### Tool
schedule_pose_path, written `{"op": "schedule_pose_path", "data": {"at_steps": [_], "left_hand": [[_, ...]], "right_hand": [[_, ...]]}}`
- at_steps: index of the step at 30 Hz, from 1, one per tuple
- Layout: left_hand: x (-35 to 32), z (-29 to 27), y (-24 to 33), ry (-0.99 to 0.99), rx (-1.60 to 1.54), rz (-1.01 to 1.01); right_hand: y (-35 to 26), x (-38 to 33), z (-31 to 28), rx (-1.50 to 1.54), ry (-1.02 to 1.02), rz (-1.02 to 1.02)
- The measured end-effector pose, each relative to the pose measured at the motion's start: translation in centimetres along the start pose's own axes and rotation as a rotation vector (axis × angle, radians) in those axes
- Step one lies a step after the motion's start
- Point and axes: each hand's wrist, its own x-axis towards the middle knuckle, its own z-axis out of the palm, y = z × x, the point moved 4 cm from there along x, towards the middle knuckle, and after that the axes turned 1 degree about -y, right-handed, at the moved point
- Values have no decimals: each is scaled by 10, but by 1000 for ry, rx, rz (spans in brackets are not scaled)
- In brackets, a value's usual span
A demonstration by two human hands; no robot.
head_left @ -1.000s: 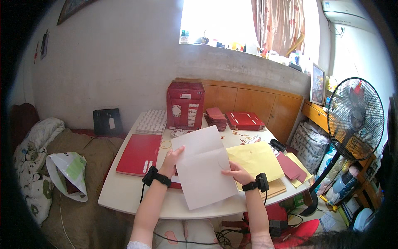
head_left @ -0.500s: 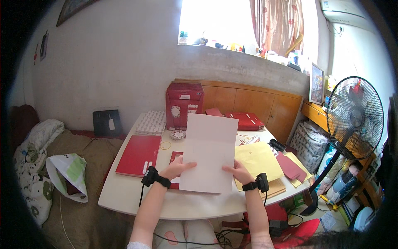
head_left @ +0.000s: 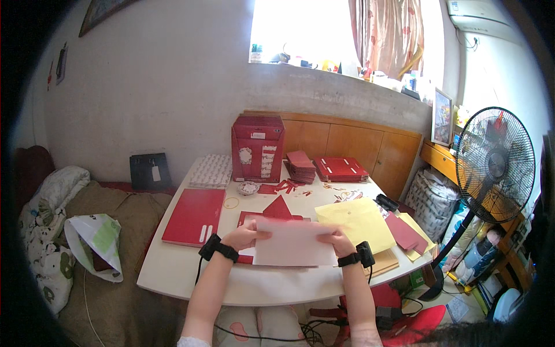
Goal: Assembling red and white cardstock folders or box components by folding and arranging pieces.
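Both my hands hold a pale sheet of paper (head_left: 296, 246) by its two sides, low over the near middle of the table. My left hand (head_left: 246, 234) pinches the left edge, thumb on top. My right hand (head_left: 340, 240) grips the right edge the same way. The sheet's far edge is smeared by motion; whether it is folded or only tilted I cannot tell. Under and behind it lies a red envelope (head_left: 278, 209) with a pointed flap facing away, mostly covered by the paper. Black bands with small boxes sit on both wrists.
Left of my hands lies a red folder (head_left: 195, 217). Yellow envelopes (head_left: 355, 222) lie to the right. At the back of the white table (head_left: 231, 289) stand a tall red box (head_left: 258, 149), a stack of red cards (head_left: 300, 168) and red folders (head_left: 342, 169). A black fan (head_left: 495, 165) stands at right.
The paper, tall and raised before, now shows much shorter and lower, uncovering the envelope's flap and red strips behind. Both hands keep hold of its sides.
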Motion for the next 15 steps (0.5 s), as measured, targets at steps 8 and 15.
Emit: {"op": "schedule_pose_path", "data": {"at_steps": [8,15], "left_hand": [[-3,20,16,-216,56,4],[-3,33,4,-427,-352,-159]], "right_hand": [[-19,1,15,72,-305,-136],[-27,-2,32,61,-401,-154]]}}
